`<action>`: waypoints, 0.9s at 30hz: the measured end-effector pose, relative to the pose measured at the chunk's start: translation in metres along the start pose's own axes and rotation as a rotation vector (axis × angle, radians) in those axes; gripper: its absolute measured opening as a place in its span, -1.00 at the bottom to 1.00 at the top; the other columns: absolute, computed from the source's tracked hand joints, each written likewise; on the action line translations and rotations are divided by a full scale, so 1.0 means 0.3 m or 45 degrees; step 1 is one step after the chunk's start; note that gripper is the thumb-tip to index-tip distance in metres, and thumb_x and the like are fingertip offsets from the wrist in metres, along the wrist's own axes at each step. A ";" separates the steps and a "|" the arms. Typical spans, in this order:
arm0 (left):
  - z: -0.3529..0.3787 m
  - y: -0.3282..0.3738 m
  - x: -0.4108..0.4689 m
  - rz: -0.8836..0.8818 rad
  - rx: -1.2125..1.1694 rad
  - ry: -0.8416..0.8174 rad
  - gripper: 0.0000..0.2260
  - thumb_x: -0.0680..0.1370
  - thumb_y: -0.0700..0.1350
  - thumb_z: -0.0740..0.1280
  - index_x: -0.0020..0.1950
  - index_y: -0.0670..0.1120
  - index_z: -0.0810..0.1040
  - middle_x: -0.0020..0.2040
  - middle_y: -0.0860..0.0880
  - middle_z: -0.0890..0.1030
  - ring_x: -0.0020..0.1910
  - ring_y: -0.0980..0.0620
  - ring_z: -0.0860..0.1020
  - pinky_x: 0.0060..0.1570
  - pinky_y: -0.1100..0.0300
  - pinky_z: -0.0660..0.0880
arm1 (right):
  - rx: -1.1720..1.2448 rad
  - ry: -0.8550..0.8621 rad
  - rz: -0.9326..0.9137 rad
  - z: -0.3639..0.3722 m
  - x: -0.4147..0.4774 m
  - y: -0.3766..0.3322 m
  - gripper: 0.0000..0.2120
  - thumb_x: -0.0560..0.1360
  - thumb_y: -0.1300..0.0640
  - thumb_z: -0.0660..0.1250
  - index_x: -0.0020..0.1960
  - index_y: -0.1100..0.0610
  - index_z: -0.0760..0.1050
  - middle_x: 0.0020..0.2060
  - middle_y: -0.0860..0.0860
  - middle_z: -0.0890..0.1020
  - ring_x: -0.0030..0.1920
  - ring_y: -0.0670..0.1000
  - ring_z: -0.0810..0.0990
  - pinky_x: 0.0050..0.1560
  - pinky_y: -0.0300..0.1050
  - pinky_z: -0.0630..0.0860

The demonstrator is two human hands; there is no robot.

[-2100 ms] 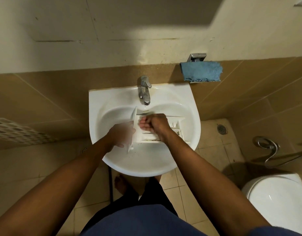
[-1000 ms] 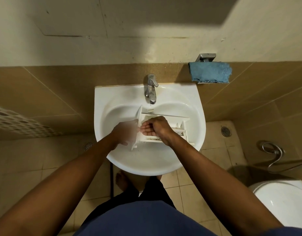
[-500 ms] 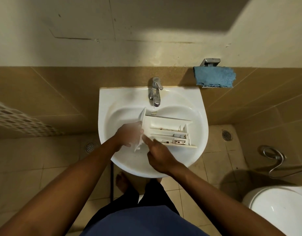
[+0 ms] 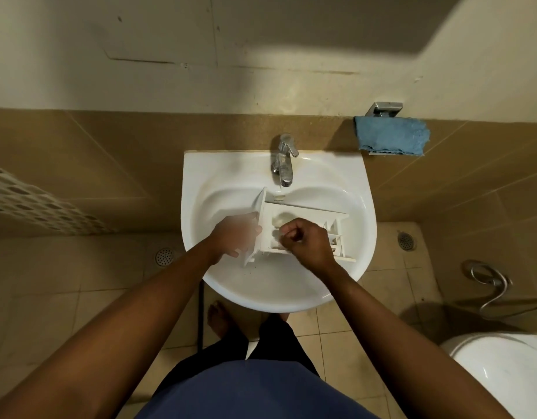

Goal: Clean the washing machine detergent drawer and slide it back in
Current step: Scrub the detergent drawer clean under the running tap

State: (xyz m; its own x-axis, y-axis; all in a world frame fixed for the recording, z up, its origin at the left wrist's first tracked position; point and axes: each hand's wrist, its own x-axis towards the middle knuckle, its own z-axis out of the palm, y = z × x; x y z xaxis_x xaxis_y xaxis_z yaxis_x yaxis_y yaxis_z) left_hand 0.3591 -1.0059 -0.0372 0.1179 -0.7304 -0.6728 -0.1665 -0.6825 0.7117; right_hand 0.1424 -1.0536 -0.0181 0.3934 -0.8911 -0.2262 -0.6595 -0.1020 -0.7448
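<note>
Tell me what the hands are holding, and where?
The left hand grips the detergent drawer by its front panel. The right hand is curled inside; cannot tell.

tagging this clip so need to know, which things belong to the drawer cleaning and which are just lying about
Job: detergent drawer, left hand, right hand, sink, tap.
Lying about: blue cloth, toilet, spray hose, floor drain.

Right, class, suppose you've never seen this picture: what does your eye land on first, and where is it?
The white detergent drawer lying across the white sink, in front of the tap, draws the eye. The left hand grips its front panel, and the right hand is curled over its compartments. Next comes the blue cloth hanging on the wall, right of the tap.
</note>
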 end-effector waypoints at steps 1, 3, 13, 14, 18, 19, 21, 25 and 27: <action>0.000 0.002 0.000 -0.002 0.000 -0.004 -0.49 0.57 0.15 0.44 0.50 0.26 0.43 0.00 -0.12 0.72 -0.01 -0.17 0.71 -0.08 0.03 0.65 | 0.039 -0.009 0.104 0.009 0.029 0.002 -0.94 0.45 0.10 0.55 -0.12 0.00 0.68 -0.25 -0.13 0.70 -0.19 -0.14 0.66 -0.08 -0.18 0.57; 0.000 0.006 -0.001 0.000 0.005 -0.015 -0.49 0.57 0.14 0.43 0.51 0.25 0.42 -0.01 -0.11 0.72 -0.02 -0.15 0.71 -0.09 0.04 0.64 | 0.048 -0.105 0.208 0.032 0.065 0.009 -0.90 0.35 0.14 0.63 -0.20 0.03 0.72 -0.28 -0.11 0.72 -0.21 -0.11 0.69 -0.07 -0.15 0.60; 0.002 0.004 -0.004 0.022 -0.005 -0.007 -0.50 0.59 0.12 0.42 0.52 0.23 0.42 0.01 -0.07 0.70 -0.09 -0.08 0.70 -0.19 0.13 0.60 | -0.318 -0.482 0.358 0.021 0.189 -0.048 -0.87 0.24 0.04 0.66 -0.28 -0.02 0.73 -0.39 -0.19 0.68 -0.37 -0.28 0.61 -0.35 -0.38 0.46; 0.002 0.001 -0.004 0.021 -0.006 -0.004 -0.49 0.58 0.12 0.43 0.52 0.24 0.42 0.02 -0.07 0.70 -0.09 -0.07 0.70 -0.18 0.12 0.61 | -0.342 -0.552 0.365 0.015 0.208 -0.061 -0.85 0.23 0.09 0.67 -0.27 0.03 0.73 -0.40 -0.15 0.69 -0.40 -0.25 0.63 -0.33 -0.37 0.51; 0.005 0.006 -0.001 0.009 -0.006 0.006 -0.50 0.58 0.10 0.43 0.52 0.23 0.43 0.02 -0.08 0.70 -0.10 -0.08 0.71 -0.16 0.09 0.65 | -0.598 -0.820 0.217 0.001 0.283 -0.131 -0.75 0.13 0.13 0.71 -0.25 0.12 0.72 -0.36 -0.03 0.73 -0.30 -0.04 0.74 0.00 -0.02 0.69; 0.006 0.007 -0.001 0.008 -0.009 0.009 -0.50 0.59 0.09 0.43 0.52 0.22 0.43 0.02 -0.09 0.70 -0.10 -0.08 0.71 -0.15 0.07 0.66 | -0.665 -0.846 0.129 0.002 0.293 -0.149 -0.73 0.12 0.10 0.72 -0.26 0.10 0.72 -0.36 -0.05 0.73 -0.27 -0.03 0.73 -0.02 -0.04 0.68; 0.009 0.011 0.001 0.001 -0.022 0.011 -0.51 0.59 0.09 0.44 0.51 0.22 0.44 0.02 -0.10 0.71 -0.10 -0.09 0.71 -0.13 0.03 0.68 | -0.731 -0.871 -0.053 0.009 0.304 -0.172 -0.73 0.13 0.08 0.73 -0.23 0.06 0.72 -0.31 -0.09 0.72 -0.22 -0.04 0.71 -0.09 -0.09 0.61; 0.008 0.016 -0.002 -0.006 -0.031 0.006 -0.51 0.60 0.06 0.43 0.51 0.21 0.43 0.01 -0.09 0.70 -0.10 -0.09 0.71 -0.19 0.05 0.68 | -0.740 -0.903 -0.219 0.008 0.310 -0.161 -0.76 0.19 0.05 0.72 -0.20 0.02 0.74 -0.27 -0.14 0.73 -0.23 -0.13 0.67 -0.11 -0.14 0.57; 0.007 0.016 -0.004 -0.006 -0.040 0.011 -0.52 0.60 0.04 0.43 0.52 0.21 0.43 0.00 -0.09 0.70 -0.11 -0.10 0.71 -0.22 0.05 0.68 | -0.640 -0.834 -0.173 -0.006 0.303 -0.108 -0.74 0.19 -0.01 0.72 -0.21 0.02 0.73 -0.28 -0.15 0.72 -0.23 -0.12 0.66 -0.11 -0.12 0.56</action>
State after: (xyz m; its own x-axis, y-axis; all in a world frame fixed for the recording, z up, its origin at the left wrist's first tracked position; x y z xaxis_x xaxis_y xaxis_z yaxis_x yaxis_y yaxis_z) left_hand 0.3561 -1.0082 -0.0335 0.1268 -0.7275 -0.6743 -0.1355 -0.6861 0.7148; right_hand 0.1985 -1.1321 -0.0135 0.6804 -0.4351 -0.5897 -0.7255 -0.5137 -0.4581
